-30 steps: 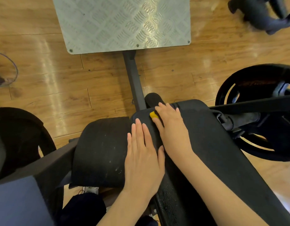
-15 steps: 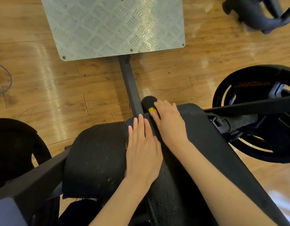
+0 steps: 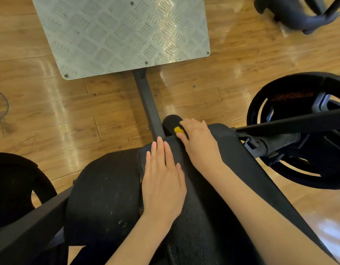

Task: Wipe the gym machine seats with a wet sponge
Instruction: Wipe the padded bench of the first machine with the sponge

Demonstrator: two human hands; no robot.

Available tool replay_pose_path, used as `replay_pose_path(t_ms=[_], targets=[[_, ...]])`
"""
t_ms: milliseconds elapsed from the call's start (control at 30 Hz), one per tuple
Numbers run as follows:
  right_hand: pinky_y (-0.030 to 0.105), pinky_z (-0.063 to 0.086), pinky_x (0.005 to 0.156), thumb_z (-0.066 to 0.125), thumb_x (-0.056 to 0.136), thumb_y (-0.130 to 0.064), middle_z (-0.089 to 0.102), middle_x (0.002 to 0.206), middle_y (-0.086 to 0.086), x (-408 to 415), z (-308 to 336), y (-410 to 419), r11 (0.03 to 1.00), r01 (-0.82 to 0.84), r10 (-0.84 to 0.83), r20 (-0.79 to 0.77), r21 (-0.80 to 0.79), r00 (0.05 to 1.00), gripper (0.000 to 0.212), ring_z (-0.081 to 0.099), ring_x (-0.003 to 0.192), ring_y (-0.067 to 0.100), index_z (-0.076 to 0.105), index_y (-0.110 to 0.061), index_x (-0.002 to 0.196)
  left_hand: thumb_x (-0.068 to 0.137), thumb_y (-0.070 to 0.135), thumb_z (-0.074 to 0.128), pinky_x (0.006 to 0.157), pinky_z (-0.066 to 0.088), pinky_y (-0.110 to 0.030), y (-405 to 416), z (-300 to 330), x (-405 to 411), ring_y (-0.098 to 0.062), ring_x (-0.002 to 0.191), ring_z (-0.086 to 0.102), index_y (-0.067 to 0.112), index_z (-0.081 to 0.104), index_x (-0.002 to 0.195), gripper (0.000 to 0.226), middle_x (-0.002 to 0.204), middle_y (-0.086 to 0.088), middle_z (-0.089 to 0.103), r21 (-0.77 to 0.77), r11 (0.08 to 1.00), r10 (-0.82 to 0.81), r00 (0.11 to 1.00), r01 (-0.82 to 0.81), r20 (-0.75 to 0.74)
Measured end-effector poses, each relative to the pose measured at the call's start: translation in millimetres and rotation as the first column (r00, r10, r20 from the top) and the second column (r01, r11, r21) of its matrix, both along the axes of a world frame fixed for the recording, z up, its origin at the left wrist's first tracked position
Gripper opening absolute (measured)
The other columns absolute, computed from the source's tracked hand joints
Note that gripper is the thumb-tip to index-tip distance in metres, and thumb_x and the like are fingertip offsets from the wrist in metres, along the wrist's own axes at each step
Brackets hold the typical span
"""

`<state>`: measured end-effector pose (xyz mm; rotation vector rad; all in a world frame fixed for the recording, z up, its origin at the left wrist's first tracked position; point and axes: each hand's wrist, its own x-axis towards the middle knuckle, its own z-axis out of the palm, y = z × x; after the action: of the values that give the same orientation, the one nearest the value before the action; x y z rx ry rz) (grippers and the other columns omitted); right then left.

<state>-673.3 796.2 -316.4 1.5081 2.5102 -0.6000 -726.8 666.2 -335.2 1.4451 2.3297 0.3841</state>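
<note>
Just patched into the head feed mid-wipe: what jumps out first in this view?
Two bare hands at the centre: the left hand lies flat, fingers straight, on the black padded seat, while the right hand presses a small yellow sponge at the seat's far end. Beyond them a silver diamond-pattern metal footplate fills the top of the view over the glossy wooden floor, and a black weight plate sits at right.

A glossy wooden plank floor [image 3: 60, 121] lies below, catching streaks of light. On it rests a ridged metal footplate [image 3: 119, 33], from whose near edge a dark steel bar [image 3: 148, 106] runs toward the camera. A black weight plate [image 3: 299, 129] hangs at the right, another black weight plate [image 3: 14, 186] at the left edge, and dark machine parts [image 3: 297, 14] sit in the upper right corner.
</note>
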Motion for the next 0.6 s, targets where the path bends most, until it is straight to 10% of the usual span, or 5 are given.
replay_pose_path(t_ms=[167, 300, 467, 600], targets=[[0.036, 0.024, 0.115, 0.051, 0.099, -0.026, 0.059, 0.13, 0.008, 22, 0, -15, 0.996, 0.0, -0.001, 0.005, 0.086, 1.0, 0.033, 0.05, 0.127, 0.026, 0.058, -0.009, 0.126, 0.1, 0.019, 0.046, 0.115, 0.024, -0.05, 4, -2, 1, -0.037, 0.144, 0.035, -0.007, 0.039, 0.146, 0.053, 0.154, -0.025, 0.036, -0.009, 1.0, -0.004, 1.0, 0.004, 0.023], [0.035, 0.038, 0.096, 0.046, 0.101, -0.032, 0.064, 0.102, 0.005, -6, -15, 28, 0.996, 0.079, -0.08, 0.046, 0.037, 0.996, 0.028, 0.056, 0.103, 0.024, 0.064, -0.011, 0.108, 0.097, 0.03, 0.023, 0.116, 0.028, -0.047, 22, -2, 6, -0.034, 0.143, 0.038, -0.006, 0.041, 0.145, 0.063, 0.152, -0.023, 0.04, -0.014, 1.0, -0.007, 0.999, 0.008, 0.04], [0.038, 0.019, 0.116, 0.053, 0.099, -0.024, 0.059, 0.131, 0.005, 40, 9, -22, 0.992, 0.045, -0.038, -0.064, 0.114, 0.997, 0.029, 0.047, 0.131, 0.024, 0.06, -0.01, 0.124, 0.1, 0.032, 0.018, 0.119, 0.03, -0.046, 23, -5, 9, -0.03, 0.147, 0.031, -0.003, 0.033, 0.151, 0.063, 0.157, -0.02, 0.032, -0.008, 1.0, 0.004, 0.998, -0.003, 0.066], [0.034, 0.033, 0.103, 0.047, 0.1, -0.033, 0.062, 0.102, 0.003, 16, -14, 32, 0.993, 0.111, -0.112, 0.034, 0.041, 0.993, 0.025, 0.056, 0.103, 0.024, 0.062, -0.013, 0.107, 0.101, 0.033, 0.017, 0.119, 0.029, -0.045, 24, -6, 10, -0.029, 0.148, 0.03, -0.002, 0.031, 0.152, 0.063, 0.159, -0.018, 0.031, -0.023, 1.0, 0.003, 0.999, -0.002, 0.043]])
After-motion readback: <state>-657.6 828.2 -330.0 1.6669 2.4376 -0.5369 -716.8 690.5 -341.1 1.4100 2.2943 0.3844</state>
